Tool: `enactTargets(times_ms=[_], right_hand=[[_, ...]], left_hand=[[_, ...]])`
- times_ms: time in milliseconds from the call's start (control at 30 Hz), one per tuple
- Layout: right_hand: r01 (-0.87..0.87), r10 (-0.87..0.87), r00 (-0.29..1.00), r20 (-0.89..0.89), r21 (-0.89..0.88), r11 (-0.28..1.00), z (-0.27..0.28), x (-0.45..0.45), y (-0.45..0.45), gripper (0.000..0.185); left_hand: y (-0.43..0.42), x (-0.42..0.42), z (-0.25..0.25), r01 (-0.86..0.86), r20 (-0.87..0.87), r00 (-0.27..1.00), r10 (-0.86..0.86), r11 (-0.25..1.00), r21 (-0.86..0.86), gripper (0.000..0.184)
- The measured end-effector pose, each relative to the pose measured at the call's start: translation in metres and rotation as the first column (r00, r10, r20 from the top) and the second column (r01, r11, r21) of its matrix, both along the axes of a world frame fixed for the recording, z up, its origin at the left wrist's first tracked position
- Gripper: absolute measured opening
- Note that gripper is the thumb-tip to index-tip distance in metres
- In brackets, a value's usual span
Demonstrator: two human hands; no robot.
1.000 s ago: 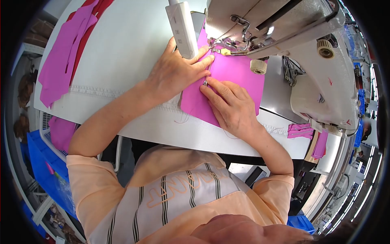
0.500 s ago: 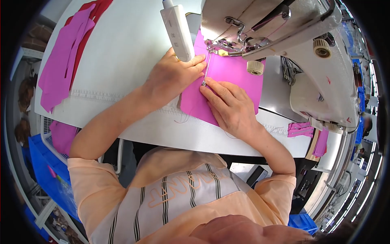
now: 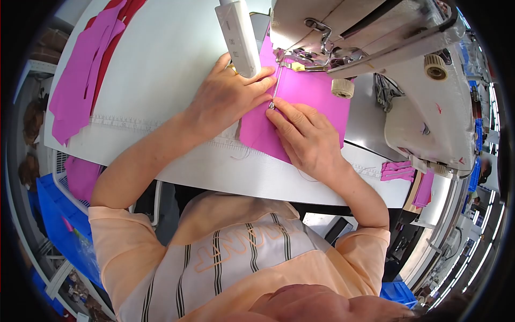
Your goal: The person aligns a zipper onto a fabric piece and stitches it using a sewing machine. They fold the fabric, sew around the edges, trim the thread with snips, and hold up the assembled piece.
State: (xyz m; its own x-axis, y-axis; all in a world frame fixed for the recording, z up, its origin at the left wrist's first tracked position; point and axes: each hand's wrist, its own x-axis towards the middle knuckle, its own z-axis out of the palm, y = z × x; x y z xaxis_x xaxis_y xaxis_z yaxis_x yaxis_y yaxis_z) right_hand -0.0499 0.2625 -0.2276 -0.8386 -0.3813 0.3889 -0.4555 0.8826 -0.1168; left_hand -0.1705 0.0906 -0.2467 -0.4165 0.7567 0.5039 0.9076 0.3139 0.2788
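Note:
A pink fabric panel (image 3: 314,94) lies under the needle area of a white sewing machine (image 3: 370,59), with a metal-toothed zipper (image 3: 278,83) running along it toward the presser foot (image 3: 282,59). My left hand (image 3: 228,99) rests on the panel's left side, fingers stretched out and fingertips beside the zipper teeth; part of it is behind a white stick-shaped device (image 3: 238,43). At the near end of the zipper, my right hand (image 3: 307,134) has its fingertips closed about the small metal slider (image 3: 272,105). Its thumb is mostly hidden beneath the hand.
Pink cut pieces (image 3: 83,80) lie over red fabric (image 3: 126,19) at the table's left. Small pink pieces (image 3: 397,170) sit near the right edge. A ruler strip (image 3: 120,122) runs along the table. Dark-handled metal tools (image 3: 385,92) lie beside the machine. A blue bin (image 3: 67,225) stands lower left.
The whole view has shifted slightly. Both hands, the zipper and the panel keep nearly the same places relative to the machine.

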Motion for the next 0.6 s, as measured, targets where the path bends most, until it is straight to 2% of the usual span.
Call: enactTargets(times_ms=[167,600], right_hand=[[-0.005,0.005,1.0,-0.008,0.012,1.0,0.0014,-0.0009,0.0006,0.04],[-0.003,0.002,1.0,0.026,0.008,1.0,0.0019,-0.0014,0.0023,0.041]], left_hand=[[0.0008,0.0016,-0.0051,-0.015,-0.057,0.998,0.014,1.0,-0.008,0.034],[0.0011,0.0019,-0.0062,0.003,-0.077,0.997,-0.002,1.0,0.007,0.032]])
